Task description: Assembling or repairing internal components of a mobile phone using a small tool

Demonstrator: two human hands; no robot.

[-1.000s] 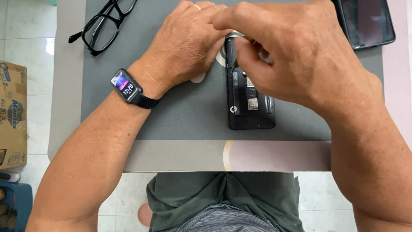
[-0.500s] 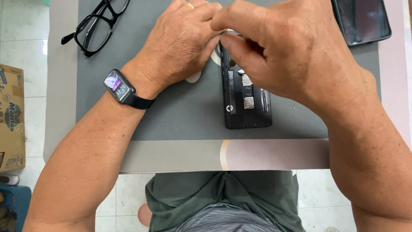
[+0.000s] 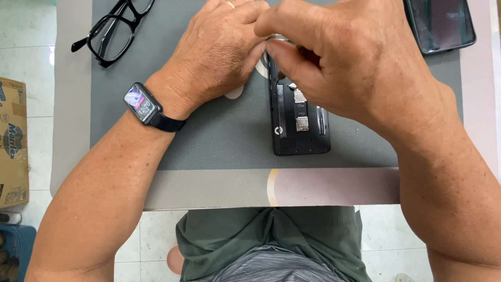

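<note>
A black phone (image 3: 300, 125) with its back cover off lies on a dark grey mat (image 3: 219, 136), its card slots showing. My left hand (image 3: 219, 49) rests on the mat at the phone's upper left corner, fingers curled against it, a ring on one finger and a smartwatch (image 3: 141, 103) on the wrist. My right hand (image 3: 355, 62) covers the phone's upper half, thumb and forefinger pinched together over its top. What the fingers pinch is hidden.
Black-framed glasses (image 3: 112, 28) lie at the mat's far left. A dark phone cover or second device (image 3: 441, 23) sits at the far right corner. A cardboard box (image 3: 13, 141) stands on the tiled floor left of the table.
My hands stay in much the same place on the phone. The right thumb and forefinger have drawn closer to the phone's top edge; the view has shifted slightly.
</note>
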